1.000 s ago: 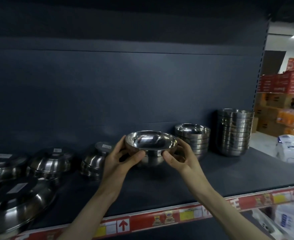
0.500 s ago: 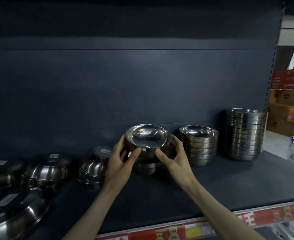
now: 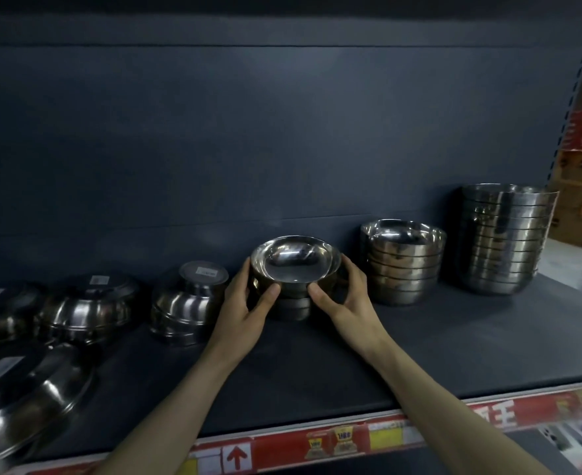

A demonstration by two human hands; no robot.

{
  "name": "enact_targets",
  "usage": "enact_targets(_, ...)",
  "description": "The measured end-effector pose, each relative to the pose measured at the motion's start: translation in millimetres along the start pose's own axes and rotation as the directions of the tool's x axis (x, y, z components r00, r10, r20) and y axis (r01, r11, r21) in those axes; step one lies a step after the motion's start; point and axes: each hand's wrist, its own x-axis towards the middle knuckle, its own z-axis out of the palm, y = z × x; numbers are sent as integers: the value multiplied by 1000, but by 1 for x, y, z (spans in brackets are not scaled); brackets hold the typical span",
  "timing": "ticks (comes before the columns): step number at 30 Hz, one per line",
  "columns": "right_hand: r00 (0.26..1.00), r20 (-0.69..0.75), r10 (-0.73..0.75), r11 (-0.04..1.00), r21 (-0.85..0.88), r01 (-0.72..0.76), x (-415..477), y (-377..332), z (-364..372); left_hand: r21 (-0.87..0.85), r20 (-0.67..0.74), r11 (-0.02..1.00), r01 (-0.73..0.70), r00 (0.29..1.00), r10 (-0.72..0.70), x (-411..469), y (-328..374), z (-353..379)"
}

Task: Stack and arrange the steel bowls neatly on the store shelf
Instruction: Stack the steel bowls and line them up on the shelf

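Note:
A shiny steel bowl [image 3: 294, 264] sits mouth up on a short stack of bowls [image 3: 294, 308] at the middle of the dark shelf [image 3: 317, 365]. My left hand [image 3: 245, 303] grips its left side, thumb at the front. Opposite, my right hand [image 3: 344, 296] holds the right side, fingers curled behind the rim. To the right stand a medium stack of bowls [image 3: 402, 262] and a tall stack [image 3: 505, 238]. Left of my hands rests an upside-down stack of bowls [image 3: 188, 299] with a label on its base.
More upside-down steel bowls and lids [image 3: 87, 308] lie along the left end, a large one [image 3: 32, 399] at the front left. A red price strip [image 3: 334, 440] runs along the shelf's front edge. Cardboard boxes [image 3: 580, 166] stand beyond the right end.
Both hands carried the bowl back and down onto the short stack in the middle of the shelf. The view shifted left and closer.

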Motion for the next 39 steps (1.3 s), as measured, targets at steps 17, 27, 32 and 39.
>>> enact_targets(17, 998, -23, 51, 999, -5, -51, 11, 22, -2, 68, 36, 998, -4, 999, 2, -1, -5, 3)
enact_targets(27, 993, -102, 66, 997, -30, -69, 9, 16, 2, 83, 12, 994, 69, 997, -70, 0, -9, 6)
enact_targets(32, 989, -133, 68, 993, -85, -80, 7, 15, 2, 84, -13, 993, 77, 997, -76, -2, -7, 7)
enact_targets(39, 974, -186, 129, 974, -160, -159, 4, 8, 4, 118, -44, 987, 111, 993, -107, -6, 1, 6)
